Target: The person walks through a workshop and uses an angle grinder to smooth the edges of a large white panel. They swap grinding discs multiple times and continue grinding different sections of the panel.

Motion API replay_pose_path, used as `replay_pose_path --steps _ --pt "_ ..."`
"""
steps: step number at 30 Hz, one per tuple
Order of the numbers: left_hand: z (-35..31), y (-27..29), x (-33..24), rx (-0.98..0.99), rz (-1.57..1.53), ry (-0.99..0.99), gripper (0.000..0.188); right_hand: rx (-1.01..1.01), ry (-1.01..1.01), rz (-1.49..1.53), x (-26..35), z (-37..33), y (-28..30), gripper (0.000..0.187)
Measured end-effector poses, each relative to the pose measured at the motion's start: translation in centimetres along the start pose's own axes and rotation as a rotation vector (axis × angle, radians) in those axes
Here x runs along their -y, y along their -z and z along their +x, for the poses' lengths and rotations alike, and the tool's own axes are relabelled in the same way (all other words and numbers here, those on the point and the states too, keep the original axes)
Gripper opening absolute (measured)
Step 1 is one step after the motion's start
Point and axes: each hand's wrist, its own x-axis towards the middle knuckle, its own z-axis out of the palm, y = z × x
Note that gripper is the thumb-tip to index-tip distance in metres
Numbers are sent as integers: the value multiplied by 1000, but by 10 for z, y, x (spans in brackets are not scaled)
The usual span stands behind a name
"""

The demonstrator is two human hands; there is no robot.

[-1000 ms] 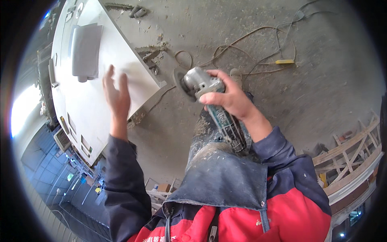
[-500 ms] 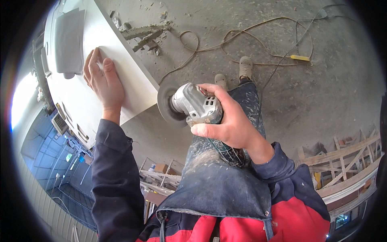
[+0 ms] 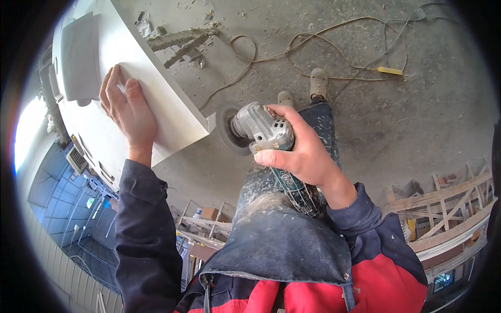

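Note:
My right hand (image 3: 305, 148) is wrapped round the head end of an angle grinder (image 3: 263, 127), whose green, dusty body hangs down over my apron. Its round disc (image 3: 229, 128) faces left, close to the near right corner of a large white slab (image 3: 167, 117); a small gap seems to lie between them. On the slab's white top my left hand (image 3: 128, 107) lies with fingers stretched out and thumb apart. Just beyond those fingers is a grey sheet (image 3: 80, 57), which looks like paper.
A beige cable (image 3: 323, 39) loops over the dusty floor, with a yellow block (image 3: 390, 71) on it. Broken rubble (image 3: 182, 44) lies beside the slab. At the lower right stands a wooden rack (image 3: 449, 214), and more shelving (image 3: 206, 224) is behind my left forearm.
My right hand and the grinder have moved slightly right, so the disc is farther from the slab's corner. My left hand stays on the slab.

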Motion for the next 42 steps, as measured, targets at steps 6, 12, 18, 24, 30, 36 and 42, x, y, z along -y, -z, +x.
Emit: replay_pose_path --steps 6,12,18,24,30,36,42 --pt "1 -1 -1 4 -8 -7 51 57 52 2 17 -8 -11 84" --pt "1 0 -2 4 -1 -12 50 48 -37 -20 11 2 0 88" --pt "-1 0 0 8 -7 1 50 69 -35 -1 19 -8 -6 87" --pt "1 1 -2 12 -4 -7 49 31 1 -36 9 -3 -1 83" --pt "0 0 -2 11 5 -10 50 92 -45 -14 21 -8 -2 90" --pt "0 3 -3 12 0 4 49 75 -56 -11 18 -7 -2 88" --pt "0 2 -4 21 5 8 49 97 4 -54 27 -9 -5 89"
